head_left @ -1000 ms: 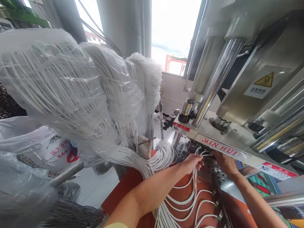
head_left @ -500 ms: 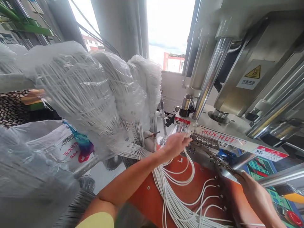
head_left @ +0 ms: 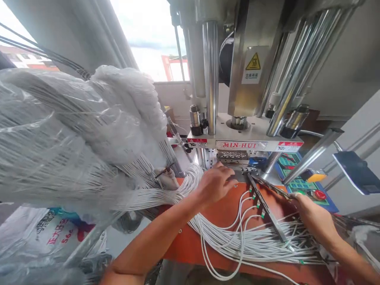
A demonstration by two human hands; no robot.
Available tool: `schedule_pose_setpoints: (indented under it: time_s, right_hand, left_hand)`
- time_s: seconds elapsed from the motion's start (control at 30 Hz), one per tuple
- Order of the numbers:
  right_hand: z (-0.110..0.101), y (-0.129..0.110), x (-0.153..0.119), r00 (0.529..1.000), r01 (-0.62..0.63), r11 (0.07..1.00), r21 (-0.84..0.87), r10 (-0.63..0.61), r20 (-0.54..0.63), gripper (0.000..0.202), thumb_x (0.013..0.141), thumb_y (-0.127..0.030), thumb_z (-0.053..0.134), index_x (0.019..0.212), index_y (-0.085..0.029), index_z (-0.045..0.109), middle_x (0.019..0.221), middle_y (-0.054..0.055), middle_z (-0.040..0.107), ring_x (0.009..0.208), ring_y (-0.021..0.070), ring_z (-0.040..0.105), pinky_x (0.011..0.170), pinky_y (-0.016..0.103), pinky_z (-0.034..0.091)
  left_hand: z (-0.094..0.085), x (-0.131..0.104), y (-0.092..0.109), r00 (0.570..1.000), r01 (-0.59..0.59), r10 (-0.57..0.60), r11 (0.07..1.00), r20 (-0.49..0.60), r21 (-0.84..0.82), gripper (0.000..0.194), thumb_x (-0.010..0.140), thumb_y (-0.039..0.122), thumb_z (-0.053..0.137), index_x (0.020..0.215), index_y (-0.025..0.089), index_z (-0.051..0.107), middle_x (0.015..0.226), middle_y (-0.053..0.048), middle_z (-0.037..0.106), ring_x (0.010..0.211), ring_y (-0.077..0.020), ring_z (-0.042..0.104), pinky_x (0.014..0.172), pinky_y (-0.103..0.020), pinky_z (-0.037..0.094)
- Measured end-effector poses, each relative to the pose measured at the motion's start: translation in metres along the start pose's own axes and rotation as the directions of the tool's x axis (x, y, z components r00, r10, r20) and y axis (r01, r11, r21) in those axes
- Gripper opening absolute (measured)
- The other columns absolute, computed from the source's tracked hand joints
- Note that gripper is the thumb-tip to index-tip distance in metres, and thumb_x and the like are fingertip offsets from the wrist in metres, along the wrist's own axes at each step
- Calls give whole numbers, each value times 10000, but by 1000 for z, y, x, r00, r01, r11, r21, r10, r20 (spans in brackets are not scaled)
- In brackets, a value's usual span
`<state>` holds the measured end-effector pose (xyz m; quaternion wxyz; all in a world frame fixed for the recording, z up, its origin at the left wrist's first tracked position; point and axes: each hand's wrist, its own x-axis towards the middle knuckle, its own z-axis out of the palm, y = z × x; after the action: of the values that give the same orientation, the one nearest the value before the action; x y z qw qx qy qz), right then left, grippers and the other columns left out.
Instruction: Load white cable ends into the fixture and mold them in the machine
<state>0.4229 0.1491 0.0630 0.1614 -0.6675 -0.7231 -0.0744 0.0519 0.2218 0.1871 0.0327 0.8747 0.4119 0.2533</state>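
My left hand (head_left: 216,181) reaches over the front edge of the press bed, its thumb apart from the bent fingers. I see nothing in it, though its fingertips are partly hidden. Behind it is a dark metal mould (head_left: 233,155). My right hand (head_left: 311,215) grips the near end of a long thin metal strip (head_left: 274,188), which slants toward the bed. Beside that lies a second metal bar (head_left: 268,213). Several white cables (head_left: 225,233) with green-marked ends lie along its left side, on the orange-brown work surface (head_left: 219,198).
The MIN-HUI press (head_left: 242,144) stands ahead with upright steel columns and a hot-surface sign (head_left: 253,65). A control panel (head_left: 319,194) with a red button sits right, below a phone-like dark device (head_left: 358,170). Plastic-wrapped cable bundles (head_left: 124,118) hang at left.
My view has turned right toward the press. The white cable loops that hung by my left hand are away from it now. My right hand still grips the strip, and the second bar shows plainly.
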Motion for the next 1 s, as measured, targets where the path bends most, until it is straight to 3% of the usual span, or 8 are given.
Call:
schedule_pose_setpoints:
  time_s: [0.1, 0.23, 0.37, 0.57, 0.67, 0.73, 0.87, 1.0]
  right_hand:
    - [6, -14, 16, 995, 17, 1000, 7, -18, 102, 269, 944, -423, 309, 896, -233, 493, 869, 54, 654, 729, 234, 657, 525, 307, 403]
    - [10, -28, 35, 990, 87, 996, -32, -83, 116, 179, 940, -297, 351, 892, -210, 501, 826, 49, 649, 709, 204, 634, 556, 285, 381]
    - [11, -36, 43, 986, 138, 987, -87, -129, 103, 169, 928, -243, 387, 842, -195, 525, 767, 60, 629, 671, 198, 575, 553, 291, 337]
    - [19, -52, 49, 976, 189, 982, -33, -183, 121, 149, 914, -212, 454, 965, -184, 592, 824, 90, 633, 869, 265, 506, 665, 332, 359]
    - [14, -62, 48, 983, 143, 989, -46, -136, 124, 148, 905, -220, 476, 969, -179, 604, 889, 105, 618, 877, 264, 511, 665, 335, 357]
    - [5, -72, 40, 985, 125, 992, -2, -124, 118, 176, 892, -266, 512, 1028, -188, 593, 974, 105, 612, 914, 265, 526, 682, 339, 367]
    - [-8, -99, 12, 967, 179, 969, 169, -205, 151, 502, 802, -336, 650, 1255, -196, 484, 1029, 89, 626, 936, 270, 560, 720, 354, 409]
    - [8, -116, -9, 956, 174, 966, 193, -213, 202, 521, 768, -207, 676, 1253, -152, 493, 947, 89, 635, 863, 262, 578, 725, 370, 451]
  left_hand:
    - [63, 15, 27, 924, -295, 328, 939, 196, -178, 414, 811, 277, 685, 1193, 163, 574, 1206, -85, 621, 1250, -211, 457, 1043, -305, 403]
    - [106, 40, 16, 864, -283, 333, 942, 378, -183, 504, 791, 224, 683, 1267, 181, 523, 1310, -82, 557, 1329, -235, 375, 1093, -367, 360]
    - [114, 50, -1, 837, -297, 367, 928, 405, -227, 437, 814, 288, 661, 1232, 223, 548, 1269, -58, 564, 1265, -235, 419, 1054, -390, 384]
    - [117, 45, -8, 846, -300, 388, 914, 366, -273, 371, 753, 275, 731, 1099, 209, 613, 1114, -58, 598, 1125, -228, 473, 998, -362, 415]
    - [116, 42, -15, 831, -314, 414, 900, 371, -302, 375, 757, 268, 731, 1111, 213, 621, 1123, -56, 607, 1105, -222, 482, 994, -360, 418]
    - [115, 41, -20, 820, -322, 431, 892, 377, -318, 404, 754, 265, 735, 1136, 211, 614, 1132, -58, 618, 1099, -222, 486, 993, -369, 416]
    - [115, 40, -26, 815, -329, 447, 881, 369, -341, 429, 757, 280, 733, 1157, 191, 606, 1142, -67, 634, 1093, -222, 494, 994, -376, 411]
    - [119, 36, -27, 839, -299, 407, 899, 361, -319, 405, 757, 299, 732, 1131, 187, 624, 1136, -64, 649, 1089, -231, 499, 992, -385, 414]
